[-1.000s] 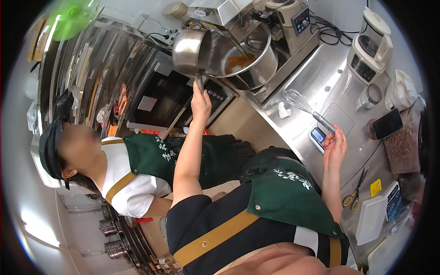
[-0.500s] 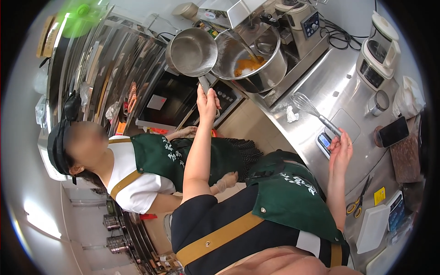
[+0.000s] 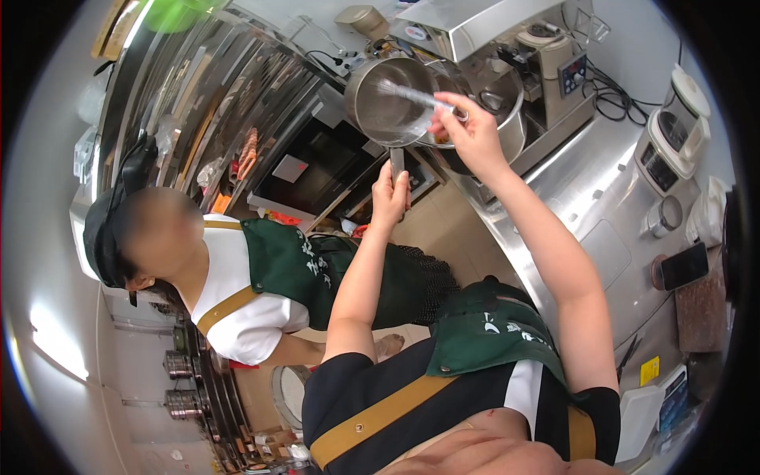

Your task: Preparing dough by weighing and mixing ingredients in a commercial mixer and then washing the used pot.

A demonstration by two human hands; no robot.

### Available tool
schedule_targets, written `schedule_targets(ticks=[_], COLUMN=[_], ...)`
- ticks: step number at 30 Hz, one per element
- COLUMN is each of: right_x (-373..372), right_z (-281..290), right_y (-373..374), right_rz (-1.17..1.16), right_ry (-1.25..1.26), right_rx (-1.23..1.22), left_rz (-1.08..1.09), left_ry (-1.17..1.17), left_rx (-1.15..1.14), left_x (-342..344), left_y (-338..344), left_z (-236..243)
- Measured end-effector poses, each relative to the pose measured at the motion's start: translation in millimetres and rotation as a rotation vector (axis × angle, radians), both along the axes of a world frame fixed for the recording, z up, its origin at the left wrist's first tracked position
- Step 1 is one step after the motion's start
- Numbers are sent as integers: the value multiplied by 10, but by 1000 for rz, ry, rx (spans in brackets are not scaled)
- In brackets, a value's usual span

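- Steel counter point(image 3: 574, 218), right
- Rack point(image 3: 241, 99), upper left
- Left hand point(image 3: 390, 196), centre, clasping pot point(image 3: 366, 111) by handle point(image 3: 397, 161)
- Right hand point(image 3: 473, 138), upper centre, pinching blurred whisk point(image 3: 417, 96)

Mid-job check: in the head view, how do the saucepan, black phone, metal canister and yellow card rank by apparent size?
1. Saucepan, clearly largest.
2. Black phone and metal canister: too alike to rank.
3. Yellow card, smallest.
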State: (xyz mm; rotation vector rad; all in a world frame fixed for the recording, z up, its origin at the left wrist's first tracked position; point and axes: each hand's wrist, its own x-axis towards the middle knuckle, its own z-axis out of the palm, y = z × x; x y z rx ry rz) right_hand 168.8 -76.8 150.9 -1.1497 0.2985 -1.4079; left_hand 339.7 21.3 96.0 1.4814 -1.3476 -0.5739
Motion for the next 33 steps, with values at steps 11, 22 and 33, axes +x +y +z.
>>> schedule_targets(ticks=[11, 22, 33], right_x=[113, -63, -68], right_z=[-185, -273, -92], right_y=[-234, -166, -179], right_rz=[-389, -501, -499], right_ry=[402, 597, 560], right_rx=[-447, -529, -558], left_rz=[18, 42, 20], left_ry=[-48, -70, -95], left_rx=[47, 41, 81], left_x=[198, 293, 228], left_y=[-77, -138, -163], left_z=[74, 103, 162])
